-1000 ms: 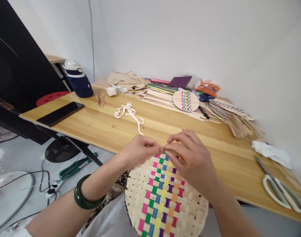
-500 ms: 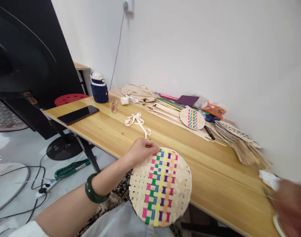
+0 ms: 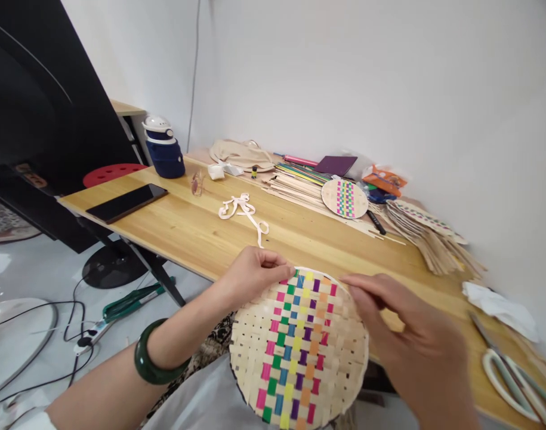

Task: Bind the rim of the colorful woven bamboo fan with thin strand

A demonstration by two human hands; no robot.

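Observation:
A round woven disc (image 3: 295, 346), pale strips crossed by pink, green, blue, yellow, purple and orange ones, is held tilted over my lap at the table's front edge. White edging runs along its top rim. My left hand (image 3: 259, 275) pinches that rim at the top left, with a white ribbon (image 3: 243, 206) trailing up the table from just behind it. At the disc's upper right, my right hand (image 3: 411, 334) has thumb and index finger together beside the rim. Whatever lies between those fingertips is too small to make out.
On the wooden table (image 3: 201, 233) lie scissors (image 3: 508, 376), white tissue (image 3: 500, 307), a second woven disc (image 3: 344, 198), a stack of woven pieces (image 3: 427, 233), a black-handled cutter (image 3: 376, 222) and a tablet (image 3: 127, 203). A blue jug (image 3: 164, 149) stands at the back left.
My right hand has come from the far right, near the scissors, to the disc's upper right rim. My left hand still grips the disc. The view has shifted slightly.

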